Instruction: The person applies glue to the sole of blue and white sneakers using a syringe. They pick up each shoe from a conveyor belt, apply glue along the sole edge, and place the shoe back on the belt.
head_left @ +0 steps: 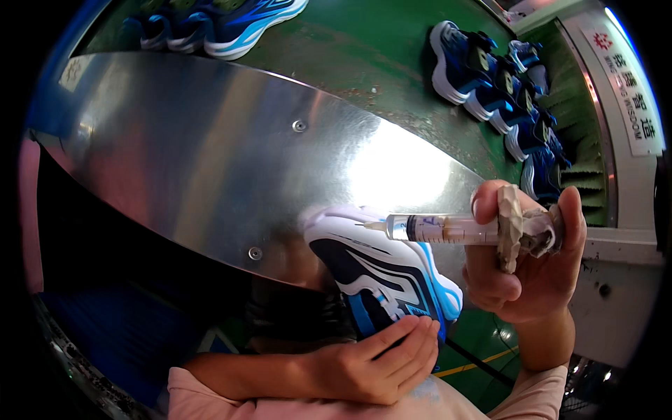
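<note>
In my right hand (528,273) is a clear syringe (448,229), its flange and plunger end wrapped in whitish tape. The fingers close round that wrapped end, and the tapered tip points left. Behind the tip, a running shoe (381,262) in white, black and blue is tilted with its toe toward the metal plate. My left hand (381,360) grips the shoe near its opening, fingers bent over the upper. The tip overlaps the shoe's white midsole edge in view; whether it touches cannot be told. My left fingers hide part of the collar.
A shiny metal plate (175,154) with screws borders a green conveyor surface (350,56). Blue shoes (248,28) stand at the far left, and another row of dark blue shoes (500,91) runs along the right. Beyond them is a machine opening with a fringed curtain (581,126).
</note>
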Motion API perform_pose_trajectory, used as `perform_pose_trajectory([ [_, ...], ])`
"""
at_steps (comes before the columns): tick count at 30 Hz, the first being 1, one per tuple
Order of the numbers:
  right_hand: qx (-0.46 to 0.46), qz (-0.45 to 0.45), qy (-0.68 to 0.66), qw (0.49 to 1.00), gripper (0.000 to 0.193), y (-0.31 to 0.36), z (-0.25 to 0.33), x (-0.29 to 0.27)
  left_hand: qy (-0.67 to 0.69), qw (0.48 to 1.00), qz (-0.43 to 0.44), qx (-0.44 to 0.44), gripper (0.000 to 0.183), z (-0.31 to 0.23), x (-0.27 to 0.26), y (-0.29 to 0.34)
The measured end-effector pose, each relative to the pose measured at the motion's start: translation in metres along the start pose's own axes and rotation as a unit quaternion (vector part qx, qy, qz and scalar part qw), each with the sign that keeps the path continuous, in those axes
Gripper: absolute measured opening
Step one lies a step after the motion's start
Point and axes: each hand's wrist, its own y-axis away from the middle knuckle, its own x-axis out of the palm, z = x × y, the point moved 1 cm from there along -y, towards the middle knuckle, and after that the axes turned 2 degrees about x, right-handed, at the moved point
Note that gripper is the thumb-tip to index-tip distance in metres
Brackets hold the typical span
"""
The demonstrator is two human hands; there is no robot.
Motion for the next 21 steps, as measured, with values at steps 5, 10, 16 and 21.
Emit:
perform_pose_trajectory([
  [5, 0.02, -0.059, -0.113, 0.992, 0.09, -0.021, -0.008, 0.015, -0.036, 0.999, -0.034, 0.004, 0.028, 0.002, 0.002, 0.007],
  [10, 0.058, -0.046, -0.017, 0.997, 0.078, -0.032, -0.01, 0.013, -0.037, 0.998, -0.04, -0.003, 0.032, 0.001, 0.002, 0.01],
  [16, 0.051, -0.06, 0.142, 0.987, 0.076, -0.035, -0.001, 0.024, -0.021, 0.999, -0.04, -0.02, 0.034, 0.0, 0.002, 0.011],
  [21, 0.027, -0.104, 0.184, 0.977, 0.081, -0.02, -0.004, 0.027, 0.01, 0.999, -0.04, -0.035, 0.033, 0.0, 0.0, 0.011],
])
